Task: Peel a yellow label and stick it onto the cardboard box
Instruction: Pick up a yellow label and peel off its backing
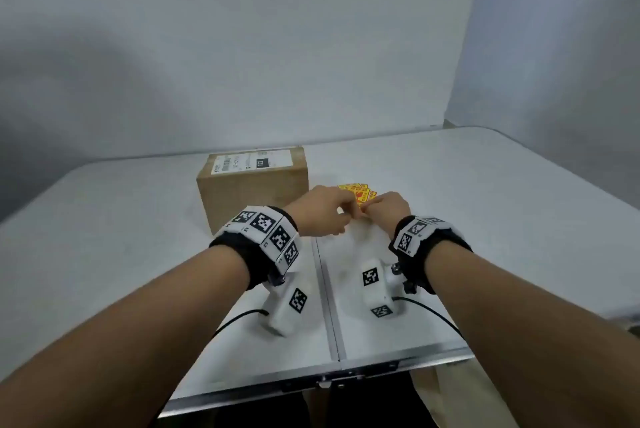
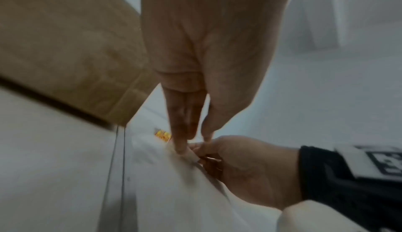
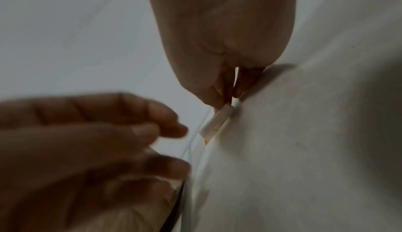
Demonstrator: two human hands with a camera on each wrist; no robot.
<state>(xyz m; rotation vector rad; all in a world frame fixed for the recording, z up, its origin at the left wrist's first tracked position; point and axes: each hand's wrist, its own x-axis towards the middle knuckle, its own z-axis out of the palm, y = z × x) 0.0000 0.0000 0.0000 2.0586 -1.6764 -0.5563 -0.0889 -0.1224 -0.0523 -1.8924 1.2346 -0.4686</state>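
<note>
While the right hand (image 1: 389,207) pinches a thin yellow label (image 3: 214,124) just right of the matte brown box (image 1: 254,185), left hand (image 1: 323,211) fingers curl loosely, empty.

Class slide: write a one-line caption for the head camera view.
Both hands, left hand and right hand, meet over yellow labels beside a cardboard box on a white table.
</note>
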